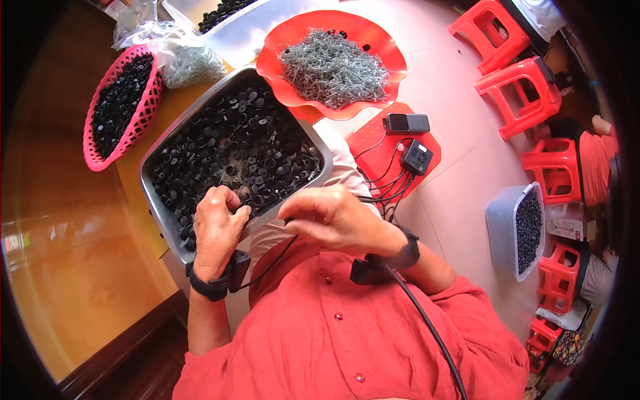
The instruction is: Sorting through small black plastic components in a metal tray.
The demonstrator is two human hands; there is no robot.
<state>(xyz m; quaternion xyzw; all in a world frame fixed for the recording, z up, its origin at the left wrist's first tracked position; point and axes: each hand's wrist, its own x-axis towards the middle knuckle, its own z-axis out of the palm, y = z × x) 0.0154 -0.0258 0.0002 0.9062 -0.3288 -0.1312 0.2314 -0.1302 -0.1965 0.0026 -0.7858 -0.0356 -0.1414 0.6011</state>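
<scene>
A metal tray heaped with small black plastic caps and rings lies before me. My left hand is at its near side, fingers curled down over the parts and thumb bent toward them. What those fingers pinch, if anything, is hidden. Just right of the tray's near edge is my right hand, its fingers closed toward the thumb. A small black plastic piece shows in part between them. Beyond the tray's far right corner stands a red wavy-rimmed bowl piled with thin silvery metal pins or screws.
At left is a pink lattice basket of black parts, beside a clear plastic bag. A red stool on my right carries two dark devices with cables. Farther right stand a translucent bin of black pieces, several red stools and seated people.
</scene>
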